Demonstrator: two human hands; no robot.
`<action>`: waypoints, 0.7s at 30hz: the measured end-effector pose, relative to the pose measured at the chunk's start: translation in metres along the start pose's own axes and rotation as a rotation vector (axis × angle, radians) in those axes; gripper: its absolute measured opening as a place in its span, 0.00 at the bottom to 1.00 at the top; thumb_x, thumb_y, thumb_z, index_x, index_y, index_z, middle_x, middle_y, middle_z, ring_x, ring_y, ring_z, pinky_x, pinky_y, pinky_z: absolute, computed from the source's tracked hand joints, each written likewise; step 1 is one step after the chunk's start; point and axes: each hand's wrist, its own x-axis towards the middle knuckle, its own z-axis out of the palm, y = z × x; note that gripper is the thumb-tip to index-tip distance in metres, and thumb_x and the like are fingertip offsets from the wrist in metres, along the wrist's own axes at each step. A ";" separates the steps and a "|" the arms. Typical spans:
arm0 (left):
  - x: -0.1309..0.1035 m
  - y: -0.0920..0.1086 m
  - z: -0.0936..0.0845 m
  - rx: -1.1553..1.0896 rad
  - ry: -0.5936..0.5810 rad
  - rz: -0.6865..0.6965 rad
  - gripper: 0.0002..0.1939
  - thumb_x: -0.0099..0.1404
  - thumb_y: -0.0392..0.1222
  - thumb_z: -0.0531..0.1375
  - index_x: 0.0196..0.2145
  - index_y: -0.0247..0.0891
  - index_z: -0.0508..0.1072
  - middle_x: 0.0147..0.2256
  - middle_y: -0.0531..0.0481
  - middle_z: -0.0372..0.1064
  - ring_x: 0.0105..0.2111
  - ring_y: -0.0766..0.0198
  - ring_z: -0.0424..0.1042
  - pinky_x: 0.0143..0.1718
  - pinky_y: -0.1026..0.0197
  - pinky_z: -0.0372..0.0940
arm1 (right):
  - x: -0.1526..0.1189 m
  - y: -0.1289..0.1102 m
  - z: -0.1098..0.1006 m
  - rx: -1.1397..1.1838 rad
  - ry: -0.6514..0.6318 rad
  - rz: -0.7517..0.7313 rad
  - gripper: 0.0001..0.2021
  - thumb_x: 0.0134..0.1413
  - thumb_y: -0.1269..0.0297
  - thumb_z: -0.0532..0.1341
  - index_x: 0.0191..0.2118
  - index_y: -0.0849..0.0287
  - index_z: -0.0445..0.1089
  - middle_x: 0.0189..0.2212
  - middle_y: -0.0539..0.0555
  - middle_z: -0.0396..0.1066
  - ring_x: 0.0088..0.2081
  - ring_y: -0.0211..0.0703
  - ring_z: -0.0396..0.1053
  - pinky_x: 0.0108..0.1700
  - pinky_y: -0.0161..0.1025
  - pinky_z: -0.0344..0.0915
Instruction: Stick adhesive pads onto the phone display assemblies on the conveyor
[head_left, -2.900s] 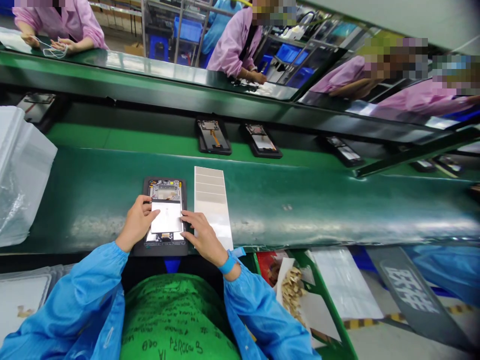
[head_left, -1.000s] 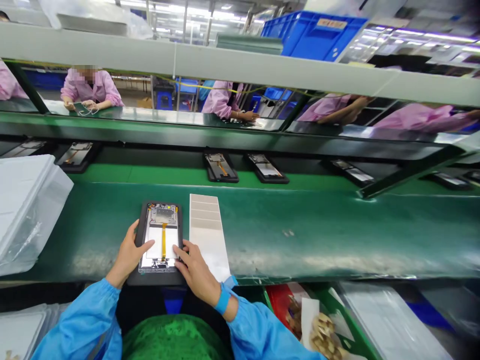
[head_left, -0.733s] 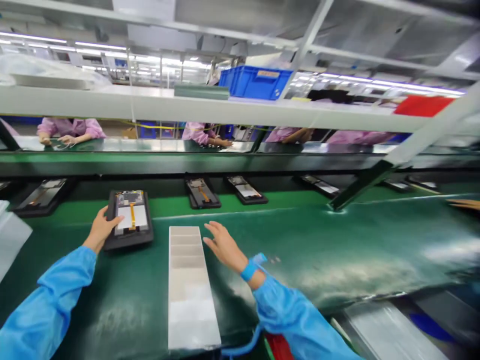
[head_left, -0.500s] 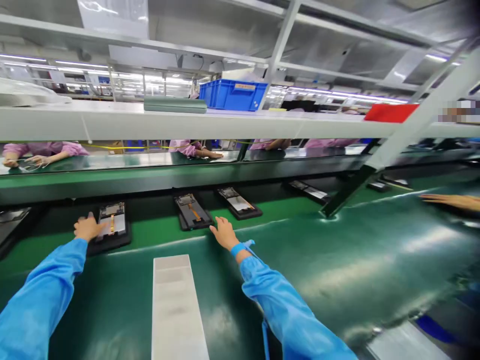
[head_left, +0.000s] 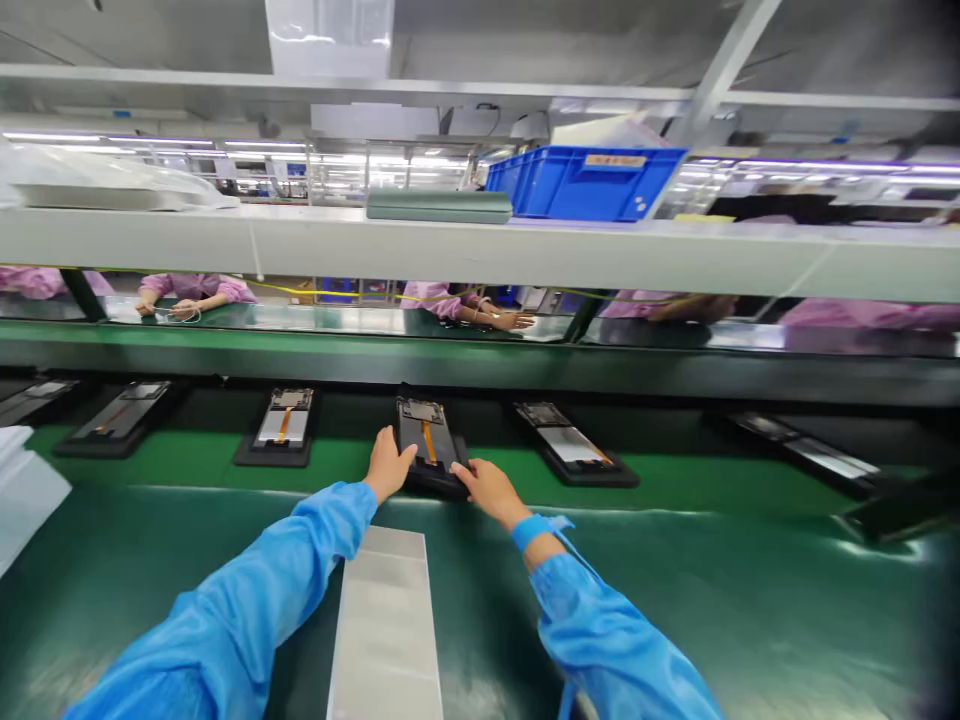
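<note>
An opened phone (head_left: 424,432) with an orange ribbon cable lies in a black tray on the green belt. My left hand (head_left: 388,466) grips its left side, thumb on the near left edge. At the near right corner my right hand (head_left: 491,490) is closed on the same phone and tray, thumb on top; the fingers beneath are hidden. Both blue sleeves reach in from below. To the left sits another opened phone (head_left: 283,425) in its tray, and on the right a further one (head_left: 570,442) lies at a slant.
In front of me a long white box (head_left: 386,630) lies on the green bench (head_left: 247,540). White sheets (head_left: 26,490) are at the left edge. Above the belt runs a white shelf (head_left: 315,245) with a blue crate (head_left: 589,185). Beyond, co-workers in pink sleeves (head_left: 442,298) sit at another bench.
My left hand has left the phone at the left and moved right to the middle one. My right hand has closed on that phone's near right corner. The view has swung left.
</note>
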 end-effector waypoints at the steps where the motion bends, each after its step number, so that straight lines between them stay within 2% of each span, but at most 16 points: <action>1: -0.017 0.000 -0.021 -0.013 0.036 0.000 0.27 0.65 0.43 0.58 0.59 0.29 0.63 0.58 0.30 0.63 0.61 0.48 0.62 0.63 0.49 0.55 | -0.021 -0.012 -0.001 0.006 0.011 -0.024 0.17 0.67 0.55 0.54 0.40 0.63 0.74 0.34 0.59 0.76 0.36 0.47 0.74 0.38 0.38 0.64; 4: -0.094 -0.004 -0.089 -0.024 0.103 0.016 0.27 0.66 0.44 0.57 0.60 0.31 0.61 0.57 0.34 0.62 0.60 0.51 0.63 0.62 0.49 0.56 | -0.105 -0.053 0.004 0.060 0.030 -0.138 0.15 0.66 0.54 0.55 0.42 0.61 0.71 0.37 0.58 0.75 0.39 0.48 0.73 0.40 0.40 0.63; 6: -0.160 -0.014 -0.134 -0.050 0.133 0.029 0.26 0.67 0.47 0.56 0.60 0.36 0.61 0.57 0.38 0.63 0.58 0.52 0.64 0.61 0.48 0.57 | -0.171 -0.083 0.017 0.126 -0.017 -0.216 0.12 0.65 0.56 0.58 0.42 0.60 0.71 0.36 0.56 0.74 0.38 0.48 0.72 0.40 0.40 0.64; 8: -0.228 -0.032 -0.171 -0.058 0.169 -0.019 0.25 0.68 0.50 0.56 0.59 0.39 0.62 0.56 0.41 0.64 0.57 0.52 0.65 0.60 0.47 0.59 | -0.235 -0.114 0.038 0.176 -0.105 -0.248 0.09 0.63 0.59 0.59 0.43 0.58 0.70 0.37 0.55 0.74 0.39 0.48 0.73 0.40 0.40 0.65; 10: -0.290 -0.055 -0.197 -0.046 0.206 -0.106 0.25 0.68 0.53 0.56 0.58 0.40 0.63 0.56 0.42 0.65 0.57 0.51 0.65 0.59 0.45 0.60 | -0.289 -0.141 0.065 0.178 -0.180 -0.265 0.09 0.63 0.61 0.60 0.45 0.58 0.71 0.40 0.56 0.74 0.41 0.50 0.73 0.43 0.41 0.66; 13: -0.361 -0.092 -0.216 0.064 0.301 -0.222 0.26 0.68 0.57 0.54 0.57 0.39 0.64 0.55 0.41 0.66 0.57 0.48 0.65 0.59 0.41 0.59 | -0.340 -0.169 0.101 0.125 -0.241 -0.292 0.14 0.63 0.64 0.60 0.52 0.62 0.70 0.44 0.60 0.73 0.45 0.52 0.73 0.47 0.43 0.67; 15: -0.389 -0.107 -0.221 0.205 0.314 -0.247 0.27 0.68 0.58 0.53 0.57 0.38 0.66 0.54 0.39 0.67 0.58 0.44 0.63 0.59 0.37 0.57 | -0.355 -0.171 0.113 0.106 -0.258 -0.331 0.17 0.64 0.65 0.59 0.56 0.63 0.68 0.47 0.62 0.73 0.46 0.52 0.73 0.48 0.43 0.68; 17: -0.403 -0.111 -0.224 0.344 0.298 -0.213 0.27 0.69 0.57 0.53 0.58 0.37 0.65 0.56 0.36 0.66 0.60 0.42 0.60 0.59 0.33 0.56 | -0.360 -0.157 0.109 0.124 -0.243 -0.347 0.18 0.64 0.65 0.59 0.58 0.60 0.68 0.46 0.60 0.74 0.45 0.50 0.74 0.48 0.43 0.68; 19: -0.402 -0.101 -0.223 0.427 0.289 -0.075 0.28 0.70 0.53 0.54 0.62 0.35 0.62 0.62 0.33 0.59 0.64 0.41 0.55 0.60 0.33 0.55 | -0.359 -0.130 0.093 0.160 -0.160 -0.295 0.15 0.65 0.65 0.57 0.55 0.58 0.70 0.44 0.58 0.76 0.44 0.49 0.74 0.48 0.42 0.68; 21: -0.389 -0.083 -0.214 0.437 0.217 0.181 0.27 0.71 0.45 0.53 0.64 0.36 0.58 0.65 0.33 0.55 0.66 0.45 0.52 0.63 0.37 0.53 | -0.355 -0.098 0.076 0.187 -0.031 -0.198 0.13 0.65 0.65 0.57 0.51 0.59 0.72 0.42 0.57 0.76 0.42 0.48 0.74 0.48 0.43 0.67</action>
